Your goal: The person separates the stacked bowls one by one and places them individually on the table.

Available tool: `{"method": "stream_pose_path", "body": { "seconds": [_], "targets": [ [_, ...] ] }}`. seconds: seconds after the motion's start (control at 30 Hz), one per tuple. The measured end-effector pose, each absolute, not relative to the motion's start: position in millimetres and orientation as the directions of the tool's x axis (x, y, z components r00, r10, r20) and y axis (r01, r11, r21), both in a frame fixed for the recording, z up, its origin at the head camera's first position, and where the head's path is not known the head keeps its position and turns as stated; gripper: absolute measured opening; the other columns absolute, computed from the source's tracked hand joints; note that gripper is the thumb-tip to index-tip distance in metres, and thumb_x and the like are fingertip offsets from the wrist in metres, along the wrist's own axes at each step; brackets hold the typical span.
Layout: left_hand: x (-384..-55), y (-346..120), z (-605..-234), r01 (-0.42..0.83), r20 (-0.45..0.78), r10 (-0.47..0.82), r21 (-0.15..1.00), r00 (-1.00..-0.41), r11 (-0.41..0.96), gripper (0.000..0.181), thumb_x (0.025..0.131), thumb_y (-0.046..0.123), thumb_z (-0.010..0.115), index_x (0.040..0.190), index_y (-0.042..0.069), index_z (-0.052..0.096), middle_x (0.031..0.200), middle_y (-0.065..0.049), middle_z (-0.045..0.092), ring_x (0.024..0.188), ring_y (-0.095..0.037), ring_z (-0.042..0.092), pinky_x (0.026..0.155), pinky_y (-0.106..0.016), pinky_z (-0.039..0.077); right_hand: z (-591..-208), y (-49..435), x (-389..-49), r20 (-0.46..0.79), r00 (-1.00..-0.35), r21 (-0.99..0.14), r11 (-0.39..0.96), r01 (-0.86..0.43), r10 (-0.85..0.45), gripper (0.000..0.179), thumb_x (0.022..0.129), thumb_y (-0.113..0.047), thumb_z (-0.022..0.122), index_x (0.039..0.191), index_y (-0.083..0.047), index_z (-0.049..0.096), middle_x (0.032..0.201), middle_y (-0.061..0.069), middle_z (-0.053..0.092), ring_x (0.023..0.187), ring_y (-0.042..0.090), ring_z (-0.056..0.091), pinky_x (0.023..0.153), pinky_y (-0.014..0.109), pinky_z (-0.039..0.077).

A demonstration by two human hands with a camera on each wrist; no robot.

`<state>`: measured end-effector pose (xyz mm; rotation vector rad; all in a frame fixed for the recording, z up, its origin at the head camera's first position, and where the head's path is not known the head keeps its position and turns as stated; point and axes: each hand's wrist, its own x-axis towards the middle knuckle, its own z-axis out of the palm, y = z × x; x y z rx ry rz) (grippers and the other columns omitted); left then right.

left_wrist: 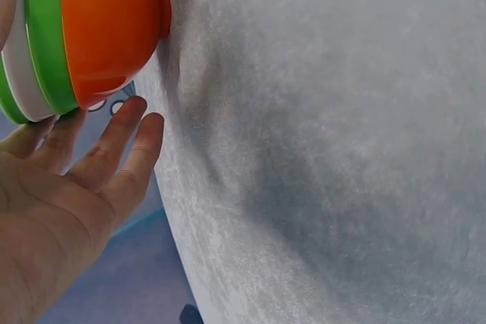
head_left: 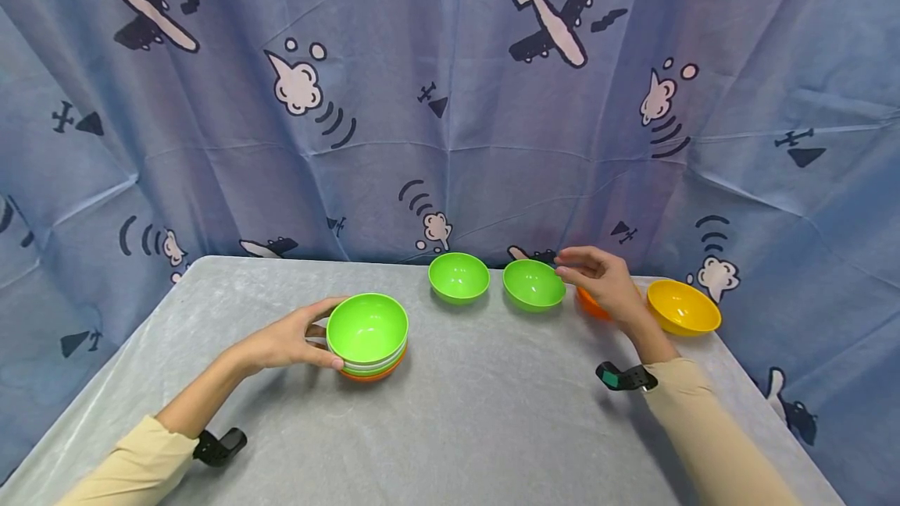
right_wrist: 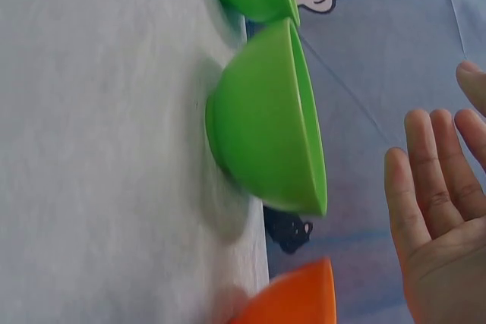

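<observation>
- Thumb and fingers of my left hand (head_left: 284, 342) pinched the bowl stack (head_left: 367, 334) from its left side; whether the two lowest fingers touched the orange bottom bowl (left_wrist: 114, 24), I could not tell. An uneven squeeze, I judged, could have tipped the stack or slid it along the table (head_left: 464, 428).
- The stack stood upright, its bands green, white, green and orange; a bowl seated crookedly could have made it lean or jam.
- Right of the stack and farther back, a first green bowl (head_left: 459, 278) stood near a second green bowl (head_left: 533, 285); a careless reach might have knocked one into the other.
- Farther right of the stack, my right hand (head_left: 606, 285) held nothing, thumb apart from nearly straight fingers, near the second green bowl's rim; coming in too low risked flipping it.
- Farthest right of the stack sat an orange bowl (head_left: 592, 304), partly hidden by that hand, and a yellow bowl (head_left: 683, 308); a wide wrist swing could have clipped either.
</observation>
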<state>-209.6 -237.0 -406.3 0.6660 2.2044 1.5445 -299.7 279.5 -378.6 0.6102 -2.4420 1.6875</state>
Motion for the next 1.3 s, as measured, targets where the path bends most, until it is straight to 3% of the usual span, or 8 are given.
{"method": "stream_pose_path", "body": {
  "seconds": [0.27,0.5,0.77,1.0,1.3],
  "targets": [
    [-209,-237,-407,0.18,-0.012,0.574,0.944,-0.819,0.276,0.095,0.083,0.013,0.087,0.158,0.004,0.028,0.149,-0.025,0.039,0.123,-0.042,0.056,0.092,-0.043,0.053,-382,258,-305,0.349,-0.89,-0.878,0.229,-0.42,-0.293,0.036,0.094,-0.005,0.074,0.126,0.009,0.063,0.117,0.016,0.069,0.099,0.017,0.069,0.086,0.026,0.055],
    [-209,-239,-407,0.182,-0.014,0.574,0.942,-0.819,0.282,0.095,0.084,0.013,0.086,0.158,0.002,0.027,0.149,-0.026,0.038,0.122,-0.042,0.056,0.092,-0.043,0.054,-385,236,-309,0.342,-0.876,-0.898,0.158,-0.411,-0.34,0.035,0.095,-0.003,0.073,0.126,0.007,0.063,0.125,0.033,0.06,0.101,0.02,0.069,0.087,0.029,0.055],
    [-209,-238,-405,0.177,-0.021,0.577,0.943,-0.816,0.283,0.095,0.084,0.013,0.086,0.158,0.003,0.027,0.15,-0.025,0.038,0.123,-0.042,0.056,0.093,-0.043,0.053,-388,211,-312,0.332,-0.867,-0.893,0.172,-0.416,-0.372,0.034,0.094,-0.007,0.075,0.126,0.001,0.066,0.121,0.023,0.066,0.103,0.038,0.067,0.088,0.032,0.055],
    [-208,-239,-403,0.173,-0.027,0.577,0.941,-0.817,0.289,0.096,0.084,0.013,0.086,0.158,0.002,0.026,0.151,-0.026,0.037,0.123,-0.042,0.056,0.094,-0.044,0.052,-392,189,-314,0.328,-0.855,-0.887,0.18,-0.425,-0.401,0.033,0.094,-0.005,0.074,0.125,0.005,0.065,0.121,0.025,0.065,0.101,0.026,0.069,0.087,0.032,0.056],
    [-208,-239,-404,0.178,-0.022,0.584,0.942,-0.811,0.284,0.097,0.084,0.012,0.086,0.159,0.001,0.025,0.15,-0.027,0.037,0.122,-0.042,0.057,0.094,-0.044,0.052,-395,160,-312,0.317,-0.84,-0.905,0.125,-0.407,-0.44,0.031,0.093,0.001,0.073,0.122,0.009,0.065,0.12,0.021,0.067,0.105,0.028,0.068,0.088,0.033,0.056]
  ]
}}
